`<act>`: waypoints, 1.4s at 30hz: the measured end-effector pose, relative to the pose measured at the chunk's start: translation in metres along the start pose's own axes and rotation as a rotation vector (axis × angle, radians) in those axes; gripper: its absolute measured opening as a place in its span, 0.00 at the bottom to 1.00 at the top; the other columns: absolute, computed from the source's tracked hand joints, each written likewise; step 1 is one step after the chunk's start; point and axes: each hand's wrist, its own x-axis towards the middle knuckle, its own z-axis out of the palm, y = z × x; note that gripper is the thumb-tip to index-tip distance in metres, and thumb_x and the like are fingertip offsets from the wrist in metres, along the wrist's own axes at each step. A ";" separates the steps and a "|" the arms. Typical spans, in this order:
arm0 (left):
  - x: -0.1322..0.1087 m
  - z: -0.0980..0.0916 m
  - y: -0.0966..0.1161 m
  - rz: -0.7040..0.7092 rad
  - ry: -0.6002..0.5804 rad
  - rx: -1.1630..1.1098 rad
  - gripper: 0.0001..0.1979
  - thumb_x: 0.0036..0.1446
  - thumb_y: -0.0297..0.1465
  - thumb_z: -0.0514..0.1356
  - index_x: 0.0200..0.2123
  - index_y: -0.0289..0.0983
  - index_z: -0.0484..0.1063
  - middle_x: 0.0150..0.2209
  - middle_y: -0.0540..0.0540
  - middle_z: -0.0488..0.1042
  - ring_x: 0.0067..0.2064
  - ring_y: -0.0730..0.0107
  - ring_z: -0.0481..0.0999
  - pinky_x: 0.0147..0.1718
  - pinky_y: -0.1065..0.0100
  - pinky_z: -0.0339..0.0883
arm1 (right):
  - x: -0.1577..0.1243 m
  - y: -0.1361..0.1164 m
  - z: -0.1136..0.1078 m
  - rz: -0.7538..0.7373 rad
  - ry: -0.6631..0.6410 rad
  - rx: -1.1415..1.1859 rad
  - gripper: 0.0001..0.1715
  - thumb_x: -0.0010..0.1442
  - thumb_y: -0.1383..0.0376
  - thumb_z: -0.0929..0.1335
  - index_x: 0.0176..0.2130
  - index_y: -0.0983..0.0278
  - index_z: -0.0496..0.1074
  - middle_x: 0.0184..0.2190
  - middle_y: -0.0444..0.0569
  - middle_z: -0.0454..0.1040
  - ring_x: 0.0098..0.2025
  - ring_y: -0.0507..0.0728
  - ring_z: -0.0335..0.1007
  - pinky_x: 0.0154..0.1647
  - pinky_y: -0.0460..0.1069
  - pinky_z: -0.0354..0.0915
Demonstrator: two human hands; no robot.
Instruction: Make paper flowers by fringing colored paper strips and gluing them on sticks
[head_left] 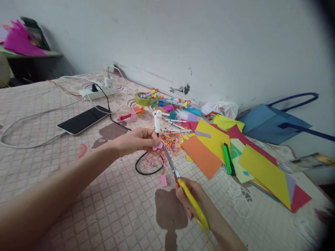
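Between the thumb and fingers of my left hand (138, 141) is a small pink paper piece (157, 146) with a rounded edge. My right hand (192, 197) is wrapped round the yellow handles of a pair of scissors (172, 165). The blades point up and left, their tips right beside the pink paper; I cannot tell whether they touch it. Behind my left hand stands a white glue gun (157, 122), its black cord (142, 173) looped on the cloth. A small pink paper rectangle (163, 180) lies below the blades.
Paper scraps (171, 141) lie beyond the scissors. To the right are coloured sheets (202, 155), a green box cutter (229, 159), white string (237, 191) and a blue bag (272, 123). At left are a phone (83, 120) and a power strip (98, 92) with trailing cables. A wall closes the back.
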 end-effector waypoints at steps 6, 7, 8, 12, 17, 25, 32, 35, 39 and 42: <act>0.001 -0.003 -0.003 -0.021 -0.016 -0.007 0.07 0.51 0.30 0.63 0.27 0.33 0.68 0.29 0.47 0.76 0.31 0.75 0.76 0.34 0.71 0.70 | -0.003 -0.002 -0.002 0.009 -0.054 -0.054 0.28 0.57 0.42 0.58 0.24 0.62 0.56 0.15 0.37 0.54 0.15 0.46 0.50 0.14 0.42 0.49; 0.001 -0.003 -0.003 -0.026 -0.017 -0.007 0.07 0.51 0.30 0.63 0.27 0.33 0.68 0.29 0.47 0.76 0.31 0.75 0.76 0.34 0.71 0.70 | -0.003 -0.001 -0.003 0.005 -0.055 -0.062 0.28 0.57 0.42 0.58 0.24 0.62 0.56 0.15 0.37 0.54 0.15 0.46 0.50 0.14 0.42 0.49; 0.001 -0.002 -0.003 -0.027 -0.018 -0.006 0.07 0.51 0.30 0.63 0.27 0.33 0.68 0.29 0.48 0.76 0.31 0.75 0.75 0.33 0.71 0.70 | -0.003 0.000 -0.003 0.001 -0.051 -0.071 0.27 0.57 0.42 0.58 0.24 0.62 0.56 0.15 0.37 0.54 0.15 0.46 0.50 0.14 0.42 0.49; 0.001 -0.002 -0.003 -0.016 -0.023 0.000 0.06 0.51 0.30 0.62 0.27 0.33 0.69 0.28 0.48 0.76 0.31 0.76 0.75 0.33 0.71 0.69 | 0.000 0.002 -0.003 -0.019 -0.019 -0.099 0.26 0.58 0.44 0.59 0.24 0.62 0.56 0.15 0.37 0.54 0.14 0.46 0.49 0.14 0.43 0.49; 0.000 -0.002 -0.004 -0.001 -0.027 0.013 0.06 0.51 0.29 0.62 0.26 0.34 0.70 0.28 0.48 0.76 0.31 0.75 0.75 0.33 0.71 0.69 | 0.000 -0.002 -0.002 -0.039 0.026 -0.100 0.25 0.56 0.45 0.62 0.23 0.62 0.56 0.16 0.39 0.55 0.15 0.46 0.49 0.15 0.43 0.48; -0.001 -0.003 -0.003 0.010 -0.037 0.025 0.05 0.51 0.29 0.62 0.26 0.34 0.70 0.28 0.48 0.75 0.30 0.75 0.74 0.32 0.71 0.69 | 0.001 0.001 -0.001 -0.034 0.056 -0.075 0.19 0.55 0.54 0.66 0.22 0.62 0.57 0.14 0.37 0.53 0.15 0.46 0.47 0.15 0.43 0.49; -0.001 -0.002 -0.002 -0.012 -0.032 0.029 0.06 0.49 0.30 0.63 0.26 0.34 0.70 0.28 0.47 0.75 0.30 0.73 0.74 0.33 0.69 0.68 | 0.002 0.004 -0.002 0.017 0.024 0.038 0.21 0.54 0.51 0.65 0.21 0.61 0.57 0.13 0.36 0.53 0.12 0.45 0.45 0.12 0.42 0.48; 0.000 0.001 -0.003 -0.012 0.021 0.036 0.07 0.48 0.31 0.64 0.26 0.34 0.70 0.29 0.47 0.74 0.30 0.74 0.73 0.31 0.71 0.66 | 0.005 0.007 -0.002 0.051 0.053 0.106 0.27 0.51 0.42 0.64 0.22 0.61 0.57 0.11 0.35 0.52 0.11 0.45 0.47 0.10 0.42 0.48; 0.002 0.007 -0.008 -0.027 0.173 0.100 0.08 0.48 0.32 0.64 0.25 0.34 0.69 0.23 0.52 0.69 0.24 0.81 0.65 0.24 0.76 0.57 | 0.010 0.014 -0.004 0.116 0.082 0.305 0.34 0.45 0.34 0.61 0.23 0.61 0.57 0.10 0.33 0.51 0.09 0.44 0.46 0.07 0.41 0.50; 0.002 0.013 -0.012 -0.043 0.183 0.053 0.09 0.48 0.34 0.64 0.26 0.34 0.69 0.20 0.54 0.64 0.21 0.83 0.59 0.21 0.76 0.52 | 0.013 0.021 -0.006 0.120 0.048 0.505 0.34 0.47 0.35 0.62 0.26 0.63 0.60 0.11 0.33 0.53 0.09 0.44 0.46 0.07 0.40 0.51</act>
